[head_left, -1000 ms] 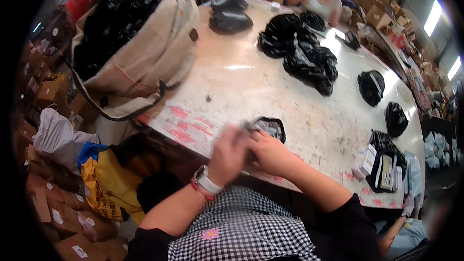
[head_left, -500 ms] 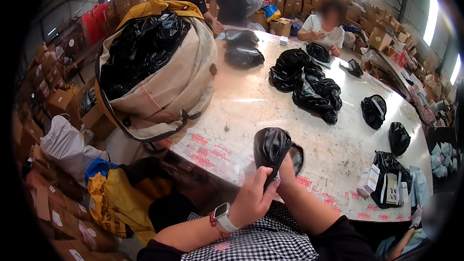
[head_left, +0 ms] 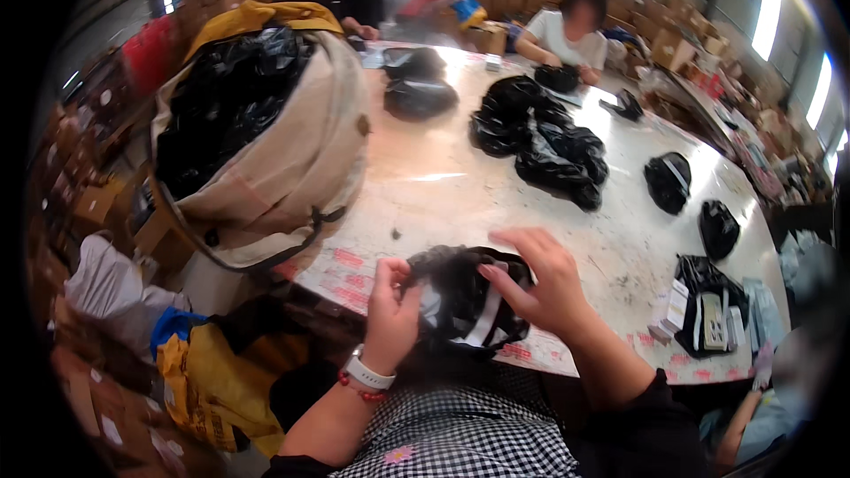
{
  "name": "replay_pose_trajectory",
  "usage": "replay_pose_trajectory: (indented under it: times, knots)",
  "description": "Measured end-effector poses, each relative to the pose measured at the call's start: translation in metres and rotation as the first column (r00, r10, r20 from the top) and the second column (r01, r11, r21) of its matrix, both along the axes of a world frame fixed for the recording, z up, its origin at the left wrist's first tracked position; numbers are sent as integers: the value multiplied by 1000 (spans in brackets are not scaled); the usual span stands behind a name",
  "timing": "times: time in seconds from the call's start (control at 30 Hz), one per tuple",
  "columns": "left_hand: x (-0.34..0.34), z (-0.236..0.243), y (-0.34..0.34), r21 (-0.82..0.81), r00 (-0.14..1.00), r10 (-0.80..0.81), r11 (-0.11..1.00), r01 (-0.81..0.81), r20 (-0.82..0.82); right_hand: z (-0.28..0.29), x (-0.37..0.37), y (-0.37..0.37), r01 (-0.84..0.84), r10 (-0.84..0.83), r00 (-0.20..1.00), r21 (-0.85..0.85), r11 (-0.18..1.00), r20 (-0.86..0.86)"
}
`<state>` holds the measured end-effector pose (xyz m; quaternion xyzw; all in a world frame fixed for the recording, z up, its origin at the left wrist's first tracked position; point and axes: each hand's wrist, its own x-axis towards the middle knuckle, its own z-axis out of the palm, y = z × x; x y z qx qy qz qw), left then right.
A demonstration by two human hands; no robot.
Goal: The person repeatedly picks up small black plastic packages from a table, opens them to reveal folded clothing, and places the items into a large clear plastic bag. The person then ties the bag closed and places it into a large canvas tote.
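Black plastic bag, glossy and crumpled with a dark rim and a slanting white strip, lying at lower centre of the frame by the near edge of the worktop. Its long axis runs roughly left to right, dipping slightly toward the lower right; which end is the mouth cannot be told. The left hand curls at its left edge, grip unclear, while the right hand spreads loosely, fingers extended, over its right side.
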<state>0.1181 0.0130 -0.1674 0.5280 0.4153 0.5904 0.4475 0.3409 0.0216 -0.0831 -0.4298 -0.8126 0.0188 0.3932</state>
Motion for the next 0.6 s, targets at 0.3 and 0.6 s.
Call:
replay_pose_trajectory:
  times: [0.3, 0.6]
  knots:
    - [-37, 18, -1, -129, 990, -117, 986, 107, -74, -44, 42, 27, -342, -329, 735, -743, 575, -593]
    - [-152, 93, 87, 266, 825, 564, 793, -548, 19, -40, 294, 55, 57, -448, -64, -451, 891, -892]
